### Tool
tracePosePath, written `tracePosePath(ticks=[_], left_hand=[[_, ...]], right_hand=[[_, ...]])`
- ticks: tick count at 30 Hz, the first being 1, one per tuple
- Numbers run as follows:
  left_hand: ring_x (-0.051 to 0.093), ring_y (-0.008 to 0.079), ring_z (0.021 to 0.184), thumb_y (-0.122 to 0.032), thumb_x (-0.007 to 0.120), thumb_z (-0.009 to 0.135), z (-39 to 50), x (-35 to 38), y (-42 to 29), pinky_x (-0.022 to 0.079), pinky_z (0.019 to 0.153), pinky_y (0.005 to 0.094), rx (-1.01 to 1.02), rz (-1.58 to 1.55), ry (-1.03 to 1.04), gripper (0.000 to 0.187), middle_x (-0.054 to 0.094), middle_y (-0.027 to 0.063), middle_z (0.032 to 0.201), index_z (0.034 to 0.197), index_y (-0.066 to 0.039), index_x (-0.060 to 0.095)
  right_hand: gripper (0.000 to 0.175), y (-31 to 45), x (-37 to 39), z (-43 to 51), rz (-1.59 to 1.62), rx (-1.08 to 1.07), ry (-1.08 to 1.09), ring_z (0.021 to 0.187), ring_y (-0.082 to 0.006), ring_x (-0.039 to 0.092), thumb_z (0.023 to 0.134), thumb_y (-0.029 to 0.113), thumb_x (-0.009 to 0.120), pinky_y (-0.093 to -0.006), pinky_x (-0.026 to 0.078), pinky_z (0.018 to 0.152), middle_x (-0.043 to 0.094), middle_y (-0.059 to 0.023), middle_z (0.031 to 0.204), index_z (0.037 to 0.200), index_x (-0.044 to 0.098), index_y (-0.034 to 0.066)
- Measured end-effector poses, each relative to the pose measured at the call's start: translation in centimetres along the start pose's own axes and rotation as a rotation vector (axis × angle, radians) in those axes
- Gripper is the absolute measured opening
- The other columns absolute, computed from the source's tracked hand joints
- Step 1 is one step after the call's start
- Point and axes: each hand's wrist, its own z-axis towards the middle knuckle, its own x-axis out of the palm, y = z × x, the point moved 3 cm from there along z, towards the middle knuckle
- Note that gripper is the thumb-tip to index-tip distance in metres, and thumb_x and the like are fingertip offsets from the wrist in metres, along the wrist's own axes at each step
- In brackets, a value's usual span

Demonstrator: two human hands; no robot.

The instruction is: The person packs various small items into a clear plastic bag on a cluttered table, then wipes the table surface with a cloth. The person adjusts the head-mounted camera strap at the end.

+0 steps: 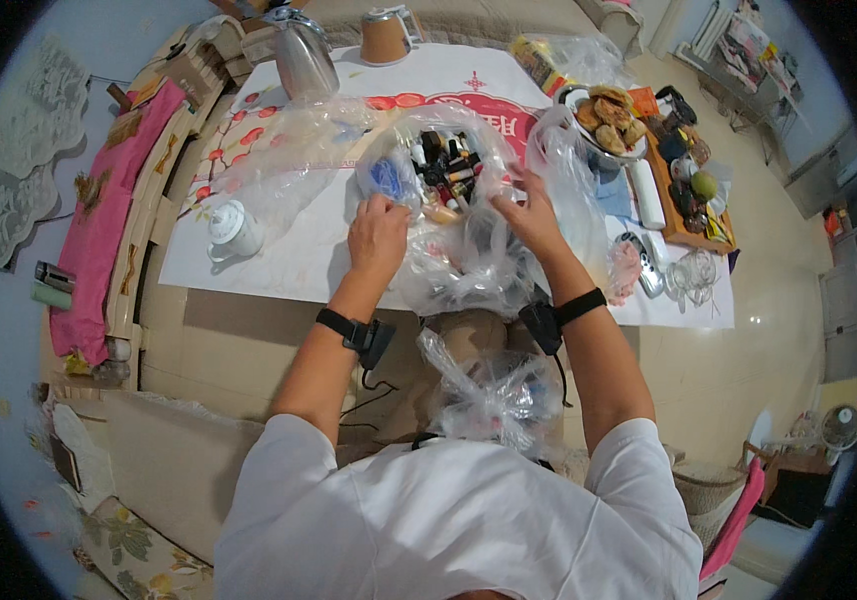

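On the table in front of me lies an opened clear plastic bag (432,120), filled with small cosmetic items (447,165) such as dark tubes and bottles. A blue bundle (386,178) shows through the plastic on the left. My left hand (378,234) pinches the bag's near left edge. At its right edge is my right hand (530,214), thumb and fingers around loose plastic; whether it grips is unclear. Crumpled clear plastic (466,274) spills towards the table's front edge. Another knotted clear bag (500,401) rests on my lap, its contents blurred.
A white lidded cup (233,231) stands left, with a steel jug (302,60) and a brown kettle (386,37) behind. On the right are a plate of flatbreads (610,124), a white roll (646,195), a wooden tray (680,210), a phone (646,266) and glasses (692,277).
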Motion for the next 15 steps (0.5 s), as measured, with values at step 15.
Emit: tracePosePath(ticks=[15], left_hand=[[0.058, 0.0067, 0.070, -0.019, 0.047, 0.104, 12.5, -8.2, 1.1, 0.050, 0.064, 0.0231, -0.093, -1.109, -0.162, 0.020, 0.067, 0.0028, 0.084, 0.099, -0.006, 0.061]], right_hand=[[0.025, 8.6, -0.5, 10.2, 0.767, -0.180, 0.022, 0.090, -0.0167, 0.064, 0.103, 0.022, 0.051, -0.0288, 0.051, 0.084, 0.065, -0.0110, 0.110, 0.116, 0.055, 0.0012]])
